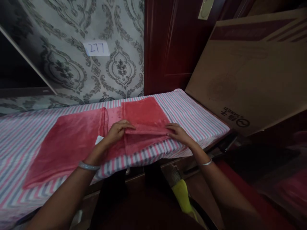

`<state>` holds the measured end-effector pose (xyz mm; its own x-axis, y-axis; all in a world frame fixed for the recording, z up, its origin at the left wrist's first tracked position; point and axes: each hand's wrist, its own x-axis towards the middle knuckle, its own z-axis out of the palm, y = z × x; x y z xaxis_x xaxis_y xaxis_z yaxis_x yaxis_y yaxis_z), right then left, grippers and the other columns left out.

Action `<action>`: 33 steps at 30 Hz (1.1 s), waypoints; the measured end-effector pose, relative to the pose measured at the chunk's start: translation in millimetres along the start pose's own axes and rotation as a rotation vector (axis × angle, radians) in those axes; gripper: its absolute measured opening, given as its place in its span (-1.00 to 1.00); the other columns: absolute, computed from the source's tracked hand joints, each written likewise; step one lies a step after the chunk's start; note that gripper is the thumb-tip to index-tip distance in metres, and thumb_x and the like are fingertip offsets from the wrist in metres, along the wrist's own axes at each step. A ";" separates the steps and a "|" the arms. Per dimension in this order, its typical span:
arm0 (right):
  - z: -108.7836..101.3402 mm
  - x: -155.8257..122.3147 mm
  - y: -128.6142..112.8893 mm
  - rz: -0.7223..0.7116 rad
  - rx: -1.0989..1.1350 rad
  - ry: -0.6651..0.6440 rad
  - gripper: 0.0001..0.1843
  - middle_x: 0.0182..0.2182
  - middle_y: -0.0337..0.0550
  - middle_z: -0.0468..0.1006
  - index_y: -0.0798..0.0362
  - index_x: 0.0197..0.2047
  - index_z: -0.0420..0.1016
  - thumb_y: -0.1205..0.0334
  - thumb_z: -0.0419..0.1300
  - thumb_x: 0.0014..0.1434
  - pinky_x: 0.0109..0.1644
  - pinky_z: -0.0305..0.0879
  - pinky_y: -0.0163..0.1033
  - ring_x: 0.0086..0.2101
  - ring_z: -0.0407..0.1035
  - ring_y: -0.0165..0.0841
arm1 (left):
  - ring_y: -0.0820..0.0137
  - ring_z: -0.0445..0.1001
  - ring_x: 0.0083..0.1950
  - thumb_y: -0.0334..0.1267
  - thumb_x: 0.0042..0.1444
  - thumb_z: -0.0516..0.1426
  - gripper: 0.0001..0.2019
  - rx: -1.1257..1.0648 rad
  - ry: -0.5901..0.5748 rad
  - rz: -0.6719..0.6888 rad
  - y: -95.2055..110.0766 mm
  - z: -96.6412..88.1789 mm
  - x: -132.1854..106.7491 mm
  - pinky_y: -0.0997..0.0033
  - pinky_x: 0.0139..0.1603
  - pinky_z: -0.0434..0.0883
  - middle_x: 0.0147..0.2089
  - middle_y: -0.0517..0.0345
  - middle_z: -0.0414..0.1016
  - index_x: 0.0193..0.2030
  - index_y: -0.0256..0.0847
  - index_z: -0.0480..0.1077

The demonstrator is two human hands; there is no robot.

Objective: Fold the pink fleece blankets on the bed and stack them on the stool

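A coral-red plush blanket point(72, 137) lies across a striped bedsheet, with its left and right parts folded in and a strip of the lower layer showing between them. My left hand point(119, 130) pinches the left end of a raised ridge in the right part. At the other end of that ridge, my right hand point(178, 133) has its thumb and fingers closed on the blanket's right edge. The ridge stretches between both hands. A white tag point(99, 139) on the blanket shows beside my left wrist.
The striped sheet point(189, 110) covers a narrow bed or bench against a patterned wall point(120, 64). A paper marked 277 point(96, 48) is on the wall. Behind stands a dark red door point(165, 48); a large cardboard box point(254, 70) leans at the right. Something yellow point(182, 195) is below.
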<state>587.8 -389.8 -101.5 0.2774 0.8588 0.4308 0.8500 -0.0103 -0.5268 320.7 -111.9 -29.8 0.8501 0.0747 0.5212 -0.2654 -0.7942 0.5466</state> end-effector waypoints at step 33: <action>12.9 14.2 -61.0 -0.041 -0.280 0.199 -0.62 0.03 0.10 0.54 0.03 0.16 0.50 0.20 0.10 0.32 0.15 0.35 0.14 0.04 0.39 0.00 | 0.26 0.50 0.15 -0.44 0.15 0.05 -0.58 0.295 -0.020 -0.217 -22.8 14.5 7.6 0.23 0.21 0.43 0.14 -0.03 0.53 0.17 -0.25 0.37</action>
<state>534.1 -370.4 -72.7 0.2985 0.7452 0.5964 0.9447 -0.1416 -0.2959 339.8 -102.0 -47.8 0.8816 0.2514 0.3994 0.0627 -0.9012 0.4288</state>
